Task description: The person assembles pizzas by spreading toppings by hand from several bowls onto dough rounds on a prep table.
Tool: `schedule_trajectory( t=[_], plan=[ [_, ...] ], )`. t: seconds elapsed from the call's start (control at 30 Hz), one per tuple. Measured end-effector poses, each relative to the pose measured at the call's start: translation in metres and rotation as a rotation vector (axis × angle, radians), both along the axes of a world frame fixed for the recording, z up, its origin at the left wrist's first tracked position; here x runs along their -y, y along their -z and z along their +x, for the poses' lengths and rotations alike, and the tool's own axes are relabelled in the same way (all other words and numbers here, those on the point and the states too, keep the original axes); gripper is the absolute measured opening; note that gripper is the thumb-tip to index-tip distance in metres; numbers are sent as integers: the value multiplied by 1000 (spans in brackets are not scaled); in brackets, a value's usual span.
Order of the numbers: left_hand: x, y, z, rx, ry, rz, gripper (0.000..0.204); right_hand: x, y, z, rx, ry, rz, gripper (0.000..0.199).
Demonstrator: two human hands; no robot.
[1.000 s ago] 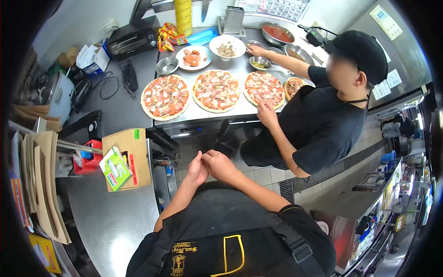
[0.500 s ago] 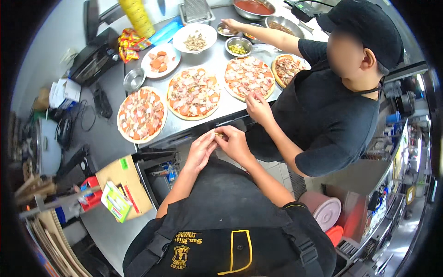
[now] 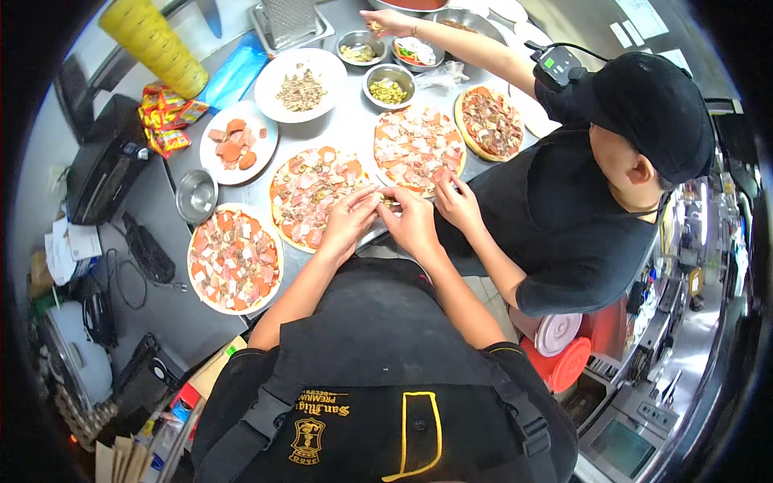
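Observation:
My left hand (image 3: 346, 225) and my right hand (image 3: 412, 223) meet over the near edge of an unbaked pizza (image 3: 310, 189) topped with ham and pepperoni. Small greenish-brown topping pieces (image 3: 393, 206) show in the curled fingers of my right hand; their kind is unclear. The fingertips of my left hand are pinched together beside them, and whatever they hold is hidden. A second pizza (image 3: 236, 262) lies to the left, overhanging the counter's near edge. A third pizza (image 3: 417, 149) is to the right, with a co-worker's hand (image 3: 457, 201) at its near rim.
The co-worker (image 3: 555, 201) stands close on my right, the other arm stretched over metal bowls of toppings (image 3: 388, 86). A smaller pizza (image 3: 493, 122) sits near that arm. Behind the pizzas are a plate of pepperoni (image 3: 235, 177), a white bowl (image 3: 270, 101) and an empty-looking metal bowl (image 3: 196, 197).
My view has shifted, and both hands are now over the middle pizza's near edge rather than short of the counter. The co-worker's far hand has moved off the topping bowl, pinching something.

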State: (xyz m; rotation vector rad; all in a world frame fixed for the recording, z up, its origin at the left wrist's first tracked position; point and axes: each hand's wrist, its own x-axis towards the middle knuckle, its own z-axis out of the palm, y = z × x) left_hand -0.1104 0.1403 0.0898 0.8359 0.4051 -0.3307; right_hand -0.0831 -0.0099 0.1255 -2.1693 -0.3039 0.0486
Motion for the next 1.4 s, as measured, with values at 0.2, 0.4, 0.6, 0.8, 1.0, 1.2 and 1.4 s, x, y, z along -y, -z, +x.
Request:
schedule_trajectory(
  t=[0.2, 0.4, 0.6, 0.8, 1.0, 1.2, 1.4],
  plan=[
    [-2, 16, 27, 51, 56, -37, 31, -6, -10, 15, -1, 65, -20, 25],
    [0, -13, 55, 94, 137, 177, 30, 3, -3, 32, -125, 131, 96, 28],
    [-10, 5, 66, 100, 162, 194, 31, 6, 15, 42, -327, 124, 494, 30],
    [-14, 25, 48, 2, 65, 103, 29, -8, 24, 32, -303, 129, 256, 31],
    [-23, 14, 35, -74, 6, 91, 29, -19, 7, 26, -374, 73, 180, 37],
    [-37, 8, 33, 19, 65, 188, 28, -25, 5, 19, -371, 58, 306, 35],
    [-56, -12, 8, 30, 135, 164, 29, -29, 14, 9, -598, 18, 485, 26]
  ],
)
